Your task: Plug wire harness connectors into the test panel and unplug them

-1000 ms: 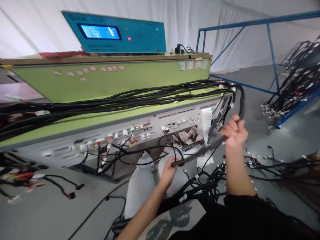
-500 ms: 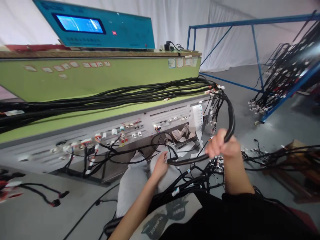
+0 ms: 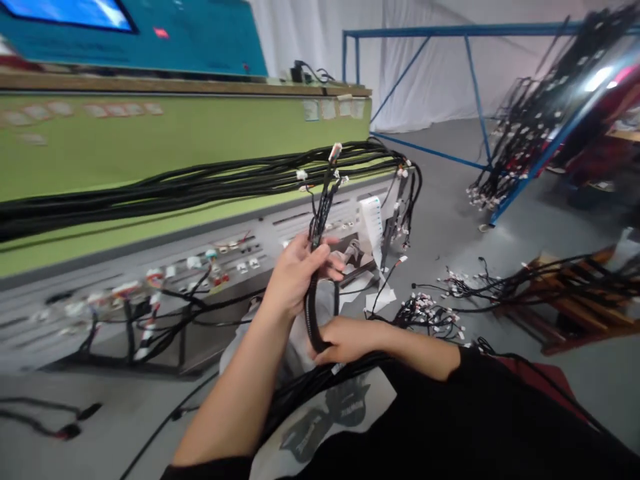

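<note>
A black wire harness runs between my two hands in front of my body. My left hand is closed around its upper part, where thin branches with white connectors fan upward. Lower down, my right hand grips the thick sleeved section, which bends near my lap. Just beyond my hands is the grey test board, with plugs and sockets along its face. On its left part, other black cables are plugged in.
A thick bundle of black harnesses lies along the green bench. The teal machine with a screen stands on top. To the right are a blue rack hung with harnesses and a wooden stand draped with cables. A white label strip hangs from the board.
My left hand has risen and now grips the harness's branching end. My right hand has come down and left along the sleeve. The view has turned to the right.
</note>
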### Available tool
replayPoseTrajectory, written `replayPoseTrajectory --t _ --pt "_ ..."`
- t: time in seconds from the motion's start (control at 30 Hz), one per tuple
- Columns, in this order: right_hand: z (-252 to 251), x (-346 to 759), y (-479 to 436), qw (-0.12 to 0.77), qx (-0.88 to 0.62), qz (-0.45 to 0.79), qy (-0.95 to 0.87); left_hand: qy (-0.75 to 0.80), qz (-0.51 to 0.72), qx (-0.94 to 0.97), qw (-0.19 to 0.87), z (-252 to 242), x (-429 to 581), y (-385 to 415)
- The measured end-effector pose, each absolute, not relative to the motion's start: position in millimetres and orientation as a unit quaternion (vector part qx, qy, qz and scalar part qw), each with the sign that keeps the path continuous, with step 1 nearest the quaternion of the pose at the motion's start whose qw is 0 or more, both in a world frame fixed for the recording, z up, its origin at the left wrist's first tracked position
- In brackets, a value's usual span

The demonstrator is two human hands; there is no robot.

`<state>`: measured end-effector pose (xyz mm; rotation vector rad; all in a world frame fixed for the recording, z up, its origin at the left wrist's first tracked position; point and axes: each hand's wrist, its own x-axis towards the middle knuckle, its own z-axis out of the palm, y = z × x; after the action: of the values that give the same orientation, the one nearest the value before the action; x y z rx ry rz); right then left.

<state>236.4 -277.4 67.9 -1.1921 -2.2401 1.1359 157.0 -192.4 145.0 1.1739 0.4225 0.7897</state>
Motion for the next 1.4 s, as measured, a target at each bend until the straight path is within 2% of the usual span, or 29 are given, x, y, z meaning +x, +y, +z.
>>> replayPoseTrajectory --t 0.1,0.17,0.2,0.33,0.43,0.6,0.87,1.1,1.23,1.3,1.4 --pt "59 253 -275 0.134 -0.376 0.442 -0.803 0.188 0.401 0.518 0.732 142 145 -185" --pt "54 271 -264 0.161 -0.350 0.492 -0.780 0.176 0.406 0.504 0.742 130 136 -186" --pt "53 280 -256 0.211 -0.354 0.515 -0.751 0.173 0.410 0.499 0.744 122 131 -189" --pt "64 295 -224 0.505 -0.393 0.541 -0.546 0.162 0.407 0.512 0.739 94 126 -208" --pt "85 290 -205 0.581 -0.343 0.585 -0.450 0.166 0.384 0.536 0.733 79 131 -217" --pt "110 279 -193 0.561 -0.298 0.661 -0.399 0.168 0.353 0.568 0.724 70 140 -220" --pt "94 300 -212 0.615 -0.320 0.593 -0.409 0.166 0.435 0.426 0.776 83 143 -214" --pt "86 298 -222 0.591 -0.278 0.631 -0.418 0.194 0.356 0.352 0.843 83 152 -221" --pt "75 293 -223 0.566 -0.317 0.655 -0.387 0.302 0.296 0.504 0.753 81 149 -225" --pt "72 292 -225 0.557 -0.347 0.647 -0.387 0.350 0.283 0.624 0.639 84 143 -222" --pt "70 287 -228 0.556 -0.393 0.605 -0.412 0.383 0.352 0.698 0.492 92 134 -216"
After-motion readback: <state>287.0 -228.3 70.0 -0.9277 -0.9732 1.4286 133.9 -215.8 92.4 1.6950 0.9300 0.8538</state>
